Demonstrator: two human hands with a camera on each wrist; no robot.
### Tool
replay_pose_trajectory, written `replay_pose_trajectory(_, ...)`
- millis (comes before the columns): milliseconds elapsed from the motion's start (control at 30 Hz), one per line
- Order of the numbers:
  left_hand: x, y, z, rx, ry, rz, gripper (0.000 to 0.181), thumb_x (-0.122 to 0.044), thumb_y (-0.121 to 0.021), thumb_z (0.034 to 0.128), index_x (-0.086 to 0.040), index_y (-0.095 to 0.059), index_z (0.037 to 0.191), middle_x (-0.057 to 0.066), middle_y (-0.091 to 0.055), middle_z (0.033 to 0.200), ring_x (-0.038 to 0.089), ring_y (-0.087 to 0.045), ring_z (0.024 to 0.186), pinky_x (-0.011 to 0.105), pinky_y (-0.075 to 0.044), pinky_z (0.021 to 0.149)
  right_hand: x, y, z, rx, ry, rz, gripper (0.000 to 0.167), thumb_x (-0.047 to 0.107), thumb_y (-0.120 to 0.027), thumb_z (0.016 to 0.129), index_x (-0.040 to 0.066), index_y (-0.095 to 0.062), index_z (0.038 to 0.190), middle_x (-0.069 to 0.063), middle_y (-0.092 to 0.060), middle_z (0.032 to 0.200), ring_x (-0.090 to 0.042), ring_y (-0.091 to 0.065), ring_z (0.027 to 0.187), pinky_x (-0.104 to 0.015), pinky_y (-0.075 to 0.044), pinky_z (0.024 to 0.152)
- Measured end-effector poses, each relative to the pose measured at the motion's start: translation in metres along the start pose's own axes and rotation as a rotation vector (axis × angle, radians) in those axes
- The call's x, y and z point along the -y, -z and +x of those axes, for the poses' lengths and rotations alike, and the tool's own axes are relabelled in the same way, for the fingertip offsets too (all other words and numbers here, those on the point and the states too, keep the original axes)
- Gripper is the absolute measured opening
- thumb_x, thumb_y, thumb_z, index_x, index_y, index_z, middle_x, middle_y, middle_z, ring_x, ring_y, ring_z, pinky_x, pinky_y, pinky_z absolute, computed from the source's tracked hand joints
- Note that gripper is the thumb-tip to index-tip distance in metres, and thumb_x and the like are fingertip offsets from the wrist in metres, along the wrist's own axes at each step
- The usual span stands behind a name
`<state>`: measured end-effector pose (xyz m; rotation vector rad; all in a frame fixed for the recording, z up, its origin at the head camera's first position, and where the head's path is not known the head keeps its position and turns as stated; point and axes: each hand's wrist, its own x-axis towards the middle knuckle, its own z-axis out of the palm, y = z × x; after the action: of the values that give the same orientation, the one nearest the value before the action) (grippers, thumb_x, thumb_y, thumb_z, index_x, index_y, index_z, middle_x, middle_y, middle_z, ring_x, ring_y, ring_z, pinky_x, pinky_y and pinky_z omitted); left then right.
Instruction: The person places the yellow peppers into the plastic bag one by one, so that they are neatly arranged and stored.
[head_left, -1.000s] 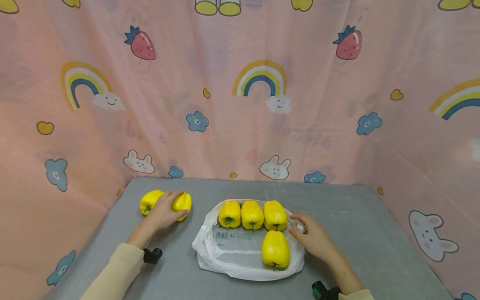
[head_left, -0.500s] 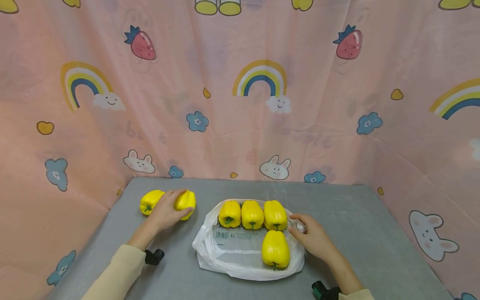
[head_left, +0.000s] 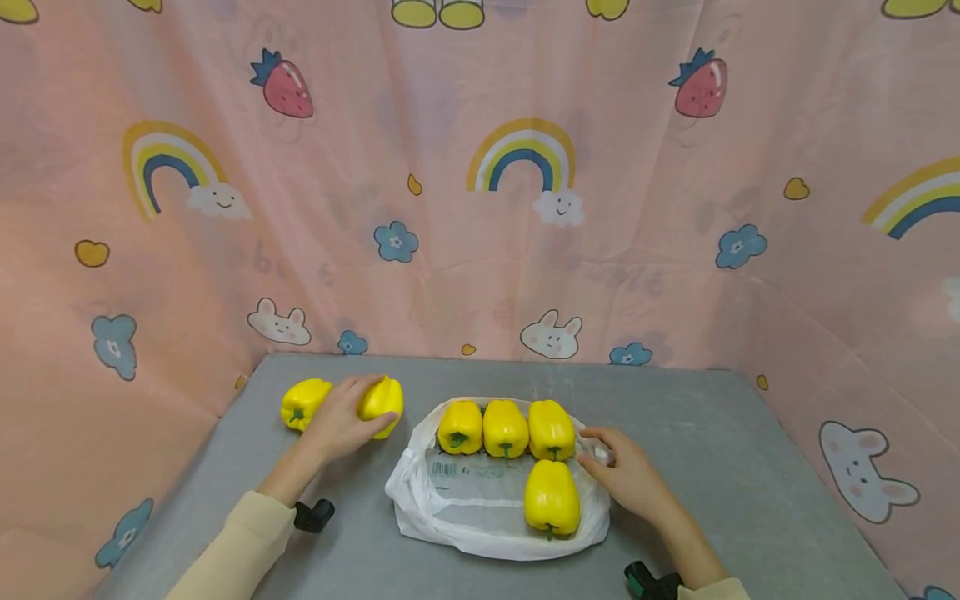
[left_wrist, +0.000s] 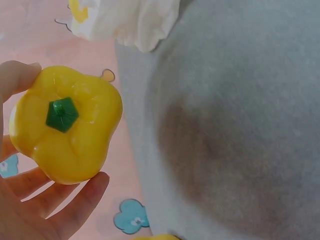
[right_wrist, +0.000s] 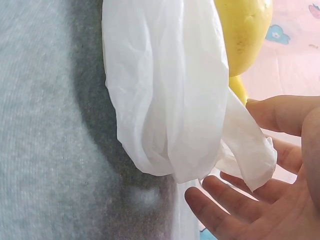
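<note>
My left hand (head_left: 339, 423) grips a yellow bell pepper (head_left: 384, 407) between thumb and fingers, left of the white plastic bag (head_left: 408, 487). In the left wrist view, the held pepper (left_wrist: 70, 150) shows its green stem, with grey table behind it. Another yellow bell pepper (head_left: 303, 403) lies just left of that hand, partly hidden by it. At the bag's right edge is my right hand (head_left: 628, 477), its fingers loosely extended. The right wrist view has a flap of the bag (right_wrist: 250, 155) between that hand's thumb and fingers, not visibly pinched.
Inside the wide-mouthed bag, three yellow peppers stand in a back row: left (head_left: 459, 429), middle (head_left: 506, 429) and right (head_left: 551, 427). A further pepper (head_left: 552, 500) sits in front of the right one. Pink printed cloth (head_left: 450, 275) encloses the grey table (head_left: 675, 417).
My left hand and its pepper have shifted right, toward the bag, widening the gap from the other pepper. The right hand, the bag and the peppers in it stay put.
</note>
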<state>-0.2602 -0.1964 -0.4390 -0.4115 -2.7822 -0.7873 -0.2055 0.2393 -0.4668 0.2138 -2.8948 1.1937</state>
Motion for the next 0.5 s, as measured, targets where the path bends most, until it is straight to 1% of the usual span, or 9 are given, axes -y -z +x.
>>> replay_pose_trajectory(267, -0.013, 0.001, -0.001, -0.012, -0.025, 0.0, 0.069, -0.042, -0.077, 0.0883, -0.011, -0.055, 0.145, 0.015, -0.058, 0.136, 0.034, -0.055, 0.117, 0.053, -0.049, 0.096, 0.002, 0.0, -0.001, 0.005, -0.008, -0.007, 0.044, 0.028, -0.068, 0.099, 0.004, -0.06, 0.135, -0.02, -0.056, 0.139, -0.035, -0.059, 0.116, -0.053, -0.054, 0.092)
replay_pose_trajectory(400, -0.022, 0.003, -0.002, -0.018, -0.048, -0.008, 0.068, -0.043, -0.077, 0.0881, -0.012, -0.055, 0.145, 0.013, -0.059, 0.135, 0.032, -0.056, 0.114, 0.051, -0.051, 0.093, 0.002, 0.0, -0.001, 0.005, 0.0, -0.006, 0.044, 0.028, -0.067, 0.099, 0.004, -0.06, 0.135, -0.02, -0.056, 0.14, -0.036, -0.059, 0.117, -0.053, -0.054, 0.092)
replay_pose_trajectory(500, -0.03, 0.005, -0.003, -0.026, -0.079, -0.023, 0.067, -0.043, -0.078, 0.088, -0.013, -0.056, 0.144, 0.012, -0.059, 0.133, 0.03, -0.058, 0.111, 0.048, -0.052, 0.089, 0.002, 0.0, -0.001, 0.005, 0.009, 0.0, 0.045, 0.029, -0.067, 0.1, 0.004, -0.059, 0.136, -0.021, -0.055, 0.141, -0.038, -0.058, 0.12, -0.054, -0.054, 0.092)
